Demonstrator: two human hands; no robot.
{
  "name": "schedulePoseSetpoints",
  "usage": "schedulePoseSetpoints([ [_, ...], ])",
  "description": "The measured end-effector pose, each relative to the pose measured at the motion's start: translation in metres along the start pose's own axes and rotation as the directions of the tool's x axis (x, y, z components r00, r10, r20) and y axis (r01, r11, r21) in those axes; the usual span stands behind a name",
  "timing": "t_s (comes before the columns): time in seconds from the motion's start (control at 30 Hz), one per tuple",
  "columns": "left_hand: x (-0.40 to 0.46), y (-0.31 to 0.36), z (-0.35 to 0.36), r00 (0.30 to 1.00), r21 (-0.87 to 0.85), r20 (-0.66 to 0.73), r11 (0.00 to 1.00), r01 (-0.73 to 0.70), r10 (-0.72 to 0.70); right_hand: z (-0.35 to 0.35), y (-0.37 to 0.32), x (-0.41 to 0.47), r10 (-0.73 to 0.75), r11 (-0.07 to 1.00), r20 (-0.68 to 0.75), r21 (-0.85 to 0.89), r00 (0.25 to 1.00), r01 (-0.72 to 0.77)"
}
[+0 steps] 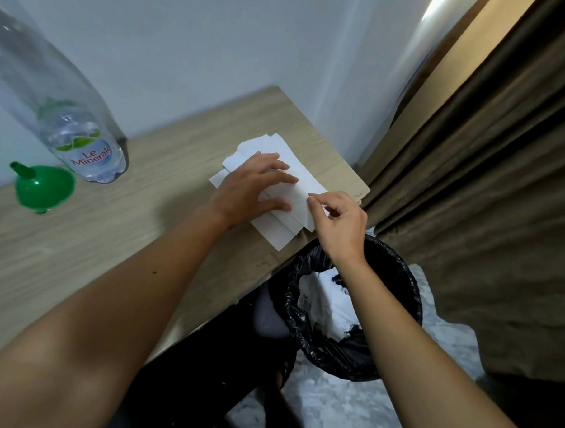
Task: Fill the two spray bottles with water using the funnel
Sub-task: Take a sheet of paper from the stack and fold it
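Note:
A green funnel (43, 185) lies on the wooden table (111, 238) at the left, spout pointing up-left. Behind it stands a large clear water bottle (52, 106) with a "Le Minerale" label. No spray bottle is clearly in view. A stack of white paper tissues (286, 168) lies near the table's right corner. My left hand (253, 186) rests flat on the stack, fingers spread. My right hand (339, 222) pinches the edge of the top tissue between thumb and forefinger.
A bin lined with a black bag (398, 283), holding crumpled white tissue, stands on the floor just past the table's right edge. Brown curtains (502, 191) hang on the right. A white wall is behind the table. A dark object touches the left frame edge.

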State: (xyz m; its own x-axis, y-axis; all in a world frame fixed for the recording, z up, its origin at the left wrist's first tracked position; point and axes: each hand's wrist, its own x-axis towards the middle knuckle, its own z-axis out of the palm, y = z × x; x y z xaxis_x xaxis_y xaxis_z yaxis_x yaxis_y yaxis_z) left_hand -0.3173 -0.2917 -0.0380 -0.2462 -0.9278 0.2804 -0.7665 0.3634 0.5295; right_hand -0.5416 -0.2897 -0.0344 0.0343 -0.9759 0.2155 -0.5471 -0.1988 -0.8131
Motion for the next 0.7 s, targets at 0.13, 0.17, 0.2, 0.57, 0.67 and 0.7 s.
schedulePoseSetpoints([
  [0.13, -0.005, 0.004, -0.008, 0.999, -0.016, 0.032, 1.000, 0.001, 0.000, -0.002, -0.003, 0.003, 0.059, 0.998, 0.009, 0.012, 0.998, -0.059],
  [0.17, -0.006, 0.003, -0.009, 0.999, -0.010, 0.030, 1.000, -0.012, 0.012, -0.001, -0.004, 0.002, 0.066, 0.998, 0.011, 0.013, 0.998, -0.067],
  [0.2, -0.008, 0.002, -0.009, 0.999, -0.004, 0.020, 1.000, -0.029, 0.029, -0.001, -0.004, 0.002, 0.071, 0.997, 0.016, 0.018, 0.997, -0.071],
  [0.57, -0.012, 0.005, -0.008, 0.993, 0.045, -0.080, 0.995, -0.087, 0.090, -0.004, -0.008, -0.007, -0.001, 0.996, 0.083, 0.088, 0.997, -0.007],
  [0.67, -0.013, 0.009, -0.007, 0.994, 0.036, -0.064, 0.996, -0.082, 0.085, -0.005, -0.009, -0.011, -0.040, 0.996, 0.180, 0.088, 0.983, 0.025],
  [0.7, -0.014, 0.011, -0.008, 0.995, 0.030, -0.057, 0.997, -0.076, 0.077, -0.004, -0.007, -0.012, -0.043, 0.998, 0.205, 0.055, 0.978, 0.032],
])
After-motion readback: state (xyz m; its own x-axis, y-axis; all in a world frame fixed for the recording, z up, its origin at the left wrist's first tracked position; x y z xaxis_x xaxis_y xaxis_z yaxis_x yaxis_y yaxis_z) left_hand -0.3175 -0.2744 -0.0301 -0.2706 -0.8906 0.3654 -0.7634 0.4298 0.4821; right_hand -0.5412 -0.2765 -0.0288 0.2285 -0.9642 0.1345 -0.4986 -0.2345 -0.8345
